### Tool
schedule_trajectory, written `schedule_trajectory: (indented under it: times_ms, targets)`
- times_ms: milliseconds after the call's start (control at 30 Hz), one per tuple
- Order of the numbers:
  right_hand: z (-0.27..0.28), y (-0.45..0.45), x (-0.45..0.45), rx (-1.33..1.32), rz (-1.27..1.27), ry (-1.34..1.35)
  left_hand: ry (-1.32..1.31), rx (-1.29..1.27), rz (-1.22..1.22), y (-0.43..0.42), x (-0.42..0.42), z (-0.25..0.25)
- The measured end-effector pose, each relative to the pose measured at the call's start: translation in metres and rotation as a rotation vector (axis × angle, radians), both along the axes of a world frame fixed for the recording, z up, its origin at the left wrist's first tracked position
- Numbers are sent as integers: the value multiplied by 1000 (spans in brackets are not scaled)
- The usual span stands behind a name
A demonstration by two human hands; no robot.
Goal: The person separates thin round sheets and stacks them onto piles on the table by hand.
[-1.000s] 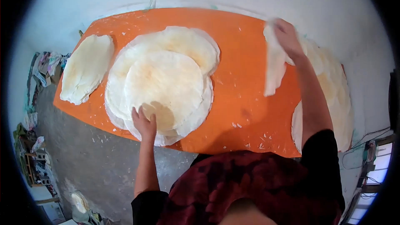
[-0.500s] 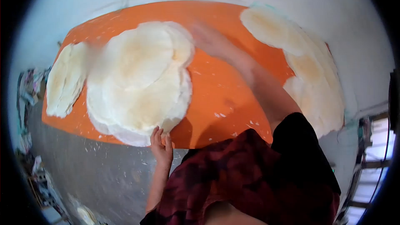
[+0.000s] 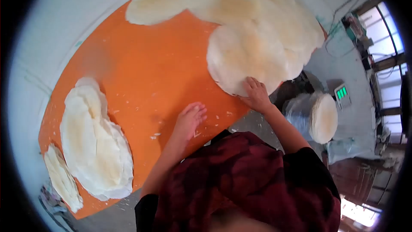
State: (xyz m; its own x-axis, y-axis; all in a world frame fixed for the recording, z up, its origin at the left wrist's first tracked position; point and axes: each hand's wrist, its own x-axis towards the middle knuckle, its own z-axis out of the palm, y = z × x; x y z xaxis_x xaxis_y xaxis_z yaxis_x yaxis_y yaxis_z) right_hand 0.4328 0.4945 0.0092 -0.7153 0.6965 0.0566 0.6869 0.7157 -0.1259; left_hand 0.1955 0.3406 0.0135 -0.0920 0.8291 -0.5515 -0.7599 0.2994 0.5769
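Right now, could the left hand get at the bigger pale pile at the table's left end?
Probably yes: the left hand looks empty, and only orange tabletop with a few pale scraps lies between it and the bigger pile. The far edge might take some leaning.

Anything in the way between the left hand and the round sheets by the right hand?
Nothing visible: only orange tabletop shows between the left hand and the sheets. The right hand is at their near edge.

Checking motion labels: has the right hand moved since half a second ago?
Yes. Against the broad, flat orange tabletop, the right hand has moved toward the right end and near edge, reaching the thin, pale, round sheets there.
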Motion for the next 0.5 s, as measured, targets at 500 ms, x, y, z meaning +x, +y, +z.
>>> schedule_trajectory:
  times_ms: [500]
  targets:
    - [25,30,59,-38,143,6,161,-146,45,127,73,-24]
